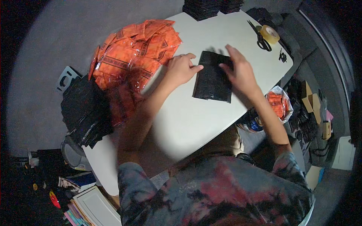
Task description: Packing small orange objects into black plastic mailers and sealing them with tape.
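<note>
A flat black plastic packet point(212, 82) lies on the white table point(181, 122) in front of me, between my hands. My left hand point(183, 69) is at its left side, thumb and forefinger apart, with the thumb tip at the packet's edge. Over the right edge reaches my right hand point(242, 73), its fingers stretched out and thumb spread across the black surface. Neither hand grips the packet. Just beyond my left forearm is a large heap of orange printed packets point(120, 54) in clear wrapping.
Black packets point(85, 113) are piled at the table's left, and black stacks point(201, 9) stand at the far edge. Black-handled scissors point(260, 39), a tape roll point(270, 34) and small black bits point(283, 56) lie far right. Beyond the right edge, a white bag point(288, 109) holds orange packets.
</note>
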The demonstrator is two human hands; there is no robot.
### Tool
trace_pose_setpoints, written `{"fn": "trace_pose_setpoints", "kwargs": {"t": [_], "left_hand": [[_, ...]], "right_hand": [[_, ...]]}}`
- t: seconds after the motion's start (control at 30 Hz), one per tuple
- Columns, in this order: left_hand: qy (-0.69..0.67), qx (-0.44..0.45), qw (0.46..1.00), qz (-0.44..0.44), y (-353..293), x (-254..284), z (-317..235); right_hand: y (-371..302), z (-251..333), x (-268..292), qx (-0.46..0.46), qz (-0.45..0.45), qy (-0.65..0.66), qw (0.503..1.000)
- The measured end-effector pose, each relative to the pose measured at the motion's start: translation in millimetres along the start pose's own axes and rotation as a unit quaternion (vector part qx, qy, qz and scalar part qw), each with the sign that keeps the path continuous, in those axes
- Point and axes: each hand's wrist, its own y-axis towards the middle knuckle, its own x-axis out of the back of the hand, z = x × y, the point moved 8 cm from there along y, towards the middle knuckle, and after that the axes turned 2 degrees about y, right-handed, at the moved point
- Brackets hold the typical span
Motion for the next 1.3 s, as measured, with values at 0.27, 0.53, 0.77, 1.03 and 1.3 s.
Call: {"fn": "trace_pose_setpoints", "kwargs": {"t": [0.27,0.53,0.77,1.03,1.3], "left_hand": [[0.056,-0.177,0.972,-0.143,-3.8,-3.6,-1.0],[-0.008,-0.125,0.978,-0.166,6.2,3.2,10.7],[-0.002,-0.12,0.977,-0.177,7.7,0.9,14.5],[0.006,-0.134,0.971,-0.198,5.6,1.9,11.6],[0.073,-0.156,0.97,-0.172,8.0,0.0,-14.0]], "right_hand": [[-43.6,40.5,-69.5,0.199,0.17,-0.123,0.957],[-41.5,38.0,-75.6,0.167,0.217,-0.128,0.953],[-42.7,37.4,-76.1,0.17,0.204,-0.13,0.955],[-34.0,27.9,-66.1,0.143,0.197,0.02,0.97],[-25.7,-55.8,25.8,-0.133,-0.066,0.128,0.981]]}}
